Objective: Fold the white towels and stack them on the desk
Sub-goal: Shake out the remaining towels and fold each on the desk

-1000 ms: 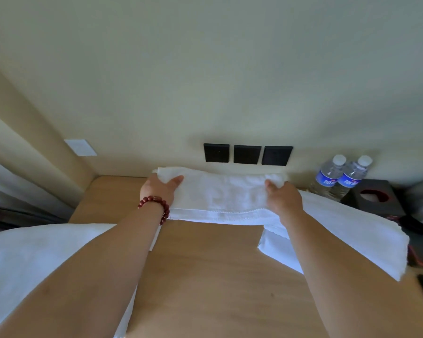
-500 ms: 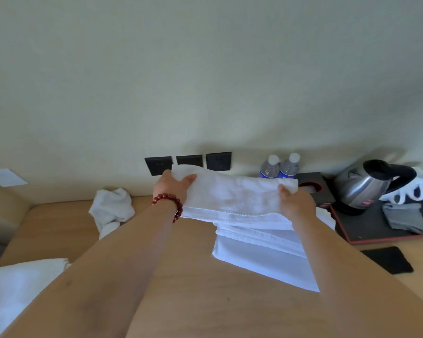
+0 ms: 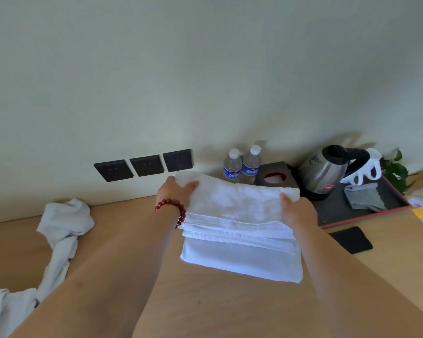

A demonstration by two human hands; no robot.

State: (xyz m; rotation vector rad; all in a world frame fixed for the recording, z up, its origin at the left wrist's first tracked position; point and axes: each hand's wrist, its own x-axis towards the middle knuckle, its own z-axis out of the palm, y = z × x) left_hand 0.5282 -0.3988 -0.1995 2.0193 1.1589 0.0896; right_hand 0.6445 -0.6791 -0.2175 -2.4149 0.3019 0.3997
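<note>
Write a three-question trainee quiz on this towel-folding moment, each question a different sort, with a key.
1. True or false: the left hand and right hand both grip the folded towel.
2. Multiple choice: what lies directly under that towel? A) the black tray B) the towel stack C) the bare desk
3. Fill in: the unfolded towel lies on the desk, to the ____ of the stack.

Key: 1 true; 2 B; 3 left

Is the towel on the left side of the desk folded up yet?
No. The left towel lies crumpled and twisted on the desk, with no neat edges.
</note>
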